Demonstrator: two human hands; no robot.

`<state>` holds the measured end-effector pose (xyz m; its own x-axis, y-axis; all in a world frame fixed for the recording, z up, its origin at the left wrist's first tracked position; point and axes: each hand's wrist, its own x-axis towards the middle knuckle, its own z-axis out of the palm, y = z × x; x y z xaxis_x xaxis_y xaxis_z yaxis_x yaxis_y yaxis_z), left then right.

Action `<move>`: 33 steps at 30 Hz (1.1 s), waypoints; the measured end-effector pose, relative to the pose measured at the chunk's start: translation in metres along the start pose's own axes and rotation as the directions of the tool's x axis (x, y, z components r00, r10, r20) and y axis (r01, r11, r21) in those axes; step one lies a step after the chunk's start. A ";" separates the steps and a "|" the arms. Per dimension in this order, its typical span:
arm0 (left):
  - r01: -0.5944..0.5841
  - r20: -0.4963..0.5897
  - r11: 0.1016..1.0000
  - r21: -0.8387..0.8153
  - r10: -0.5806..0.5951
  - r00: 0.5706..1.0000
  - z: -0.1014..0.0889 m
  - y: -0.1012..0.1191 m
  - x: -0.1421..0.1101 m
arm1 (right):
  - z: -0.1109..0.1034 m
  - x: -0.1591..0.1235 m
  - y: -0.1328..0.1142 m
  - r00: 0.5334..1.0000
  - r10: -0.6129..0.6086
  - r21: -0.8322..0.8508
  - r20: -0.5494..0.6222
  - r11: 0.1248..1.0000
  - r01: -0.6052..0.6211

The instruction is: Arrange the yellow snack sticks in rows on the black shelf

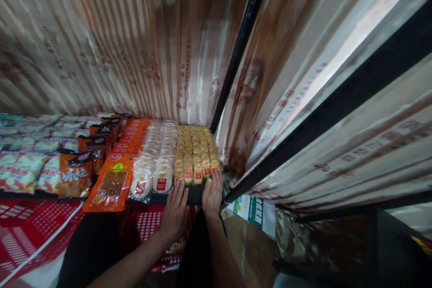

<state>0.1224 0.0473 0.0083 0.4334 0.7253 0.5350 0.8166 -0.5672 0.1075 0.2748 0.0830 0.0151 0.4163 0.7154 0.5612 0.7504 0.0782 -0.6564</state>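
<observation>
Both my hands reach to the front edge of a low black shelf (194, 194). My left hand (175, 209) lies flat with fingers stretched out, fingertips against the front row of small yellow-and-red snack packs (194, 162). My right hand (212, 193) rests beside it, fingers extended and touching the rightmost packs at the shelf's corner. Neither hand holds anything. To the left of the yellow packs stand rows of round white cakes in clear wrappers (158, 162).
Orange packets of snack sticks (113, 182), dark orange bags (76, 173) and pale bags (23, 168) fill the shelf leftwards. A red plastic basket (148, 225) sits below. A black upright post (236, 54) and striped cardboard walls (135, 40) enclose the shelf. A green-white box (253, 211) lies at right.
</observation>
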 end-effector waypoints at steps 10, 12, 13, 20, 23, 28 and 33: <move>0.055 0.014 0.998 -0.030 -0.054 0.998 0.000 0.003 -0.014 | -0.001 0.000 0.003 0.999 -0.042 -0.011 0.006 0.999 0.042; 0.055 0.025 0.998 -0.043 -0.054 0.998 0.002 0.002 -0.017 | 0.001 0.001 0.003 0.999 -0.040 -0.022 0.019 0.999 0.040; 0.053 0.032 0.997 -0.054 -0.051 0.998 0.003 0.002 -0.017 | 0.001 0.001 0.002 0.999 -0.041 -0.027 0.026 0.999 0.042; 0.051 0.007 0.994 -0.095 -0.051 0.999 0.005 0.000 -0.007 | 0.003 0.001 0.003 1.000 -0.020 -0.034 0.003 0.999 0.021; 0.073 0.002 0.991 -0.116 -0.074 0.997 0.008 0.000 -0.006 | 0.003 0.002 0.004 1.000 -0.027 -0.030 -0.004 0.999 0.027; 0.090 0.006 0.988 -0.129 -0.090 0.996 0.011 -0.002 -0.005 | 0.003 0.004 0.003 1.000 -0.030 -0.043 -0.009 0.999 0.029; 0.101 -0.012 0.987 -0.128 -0.104 0.995 0.015 -0.004 0.001 | 0.004 0.004 0.002 0.999 -0.031 -0.046 -0.009 0.998 0.030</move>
<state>0.1254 0.0559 -0.0042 0.3416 0.7753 0.5313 0.8007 -0.5361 0.2674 0.2758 0.0884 0.0138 0.3976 0.7065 0.5855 0.7855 0.0678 -0.6152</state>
